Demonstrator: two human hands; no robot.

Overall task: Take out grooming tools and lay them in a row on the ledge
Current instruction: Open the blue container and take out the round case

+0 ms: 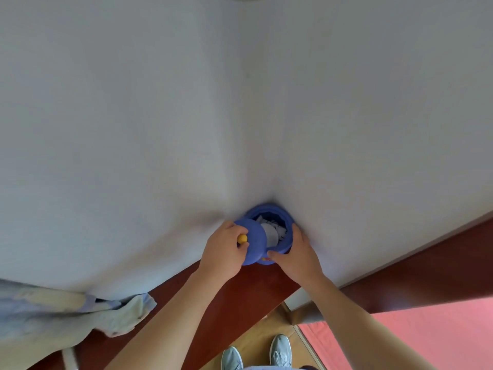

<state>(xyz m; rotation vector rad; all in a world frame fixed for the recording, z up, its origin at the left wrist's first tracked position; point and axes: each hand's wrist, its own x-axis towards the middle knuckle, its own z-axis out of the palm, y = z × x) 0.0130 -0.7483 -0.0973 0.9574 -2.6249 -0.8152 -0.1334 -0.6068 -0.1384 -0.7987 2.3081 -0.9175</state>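
Left hand (226, 249) pinches the lid (255, 243) by its knob (242, 238); right hand (296, 253) clasps the blue jar (289, 222). Jar open (contents unclear), no tools on the ledge (261, 285) yet.

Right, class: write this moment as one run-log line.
step: lid lifted | left hand: grips lid by yellow knob, tilted aside | right hand: holds blue tub on ledge | inside: white items, unclear

Domestic room, corner view: plain white walls (133, 102) meet above a reddish-brown wooden ledge (400, 263), crumpled pale cloth (66, 313) lies on it, wood-plank floor (256, 332) below, pink surface (426, 337) at lower right.
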